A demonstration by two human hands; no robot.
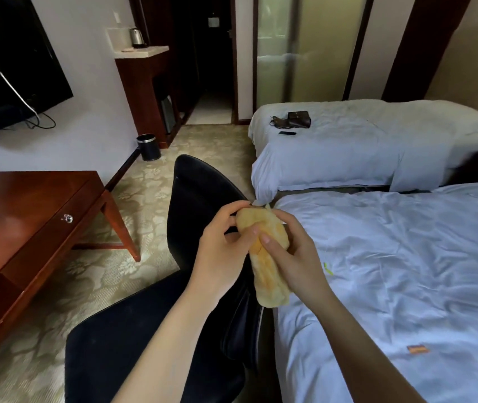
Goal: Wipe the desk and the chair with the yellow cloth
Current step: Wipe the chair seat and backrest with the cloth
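Note:
A folded yellow cloth [266, 269] hangs between both hands above the black chair [133, 338]. My left hand [223, 248] pinches the cloth's upper end, and my right hand [293, 257] grips its middle with the thumb across the front. The chair's curved backrest [194, 196] rises behind my hands, and its seat lies below my left forearm. The red-brown wooden desk [25, 216], with a glass drawer knob, stands to the left, apart from both hands.
A white bed [406, 280] lies close on the right, a second bed [362, 144] with a bag and phone behind it. A black bin [148, 147] stands by the wall. A television [11, 62] hangs at upper left. Patterned carpet separates desk and chair.

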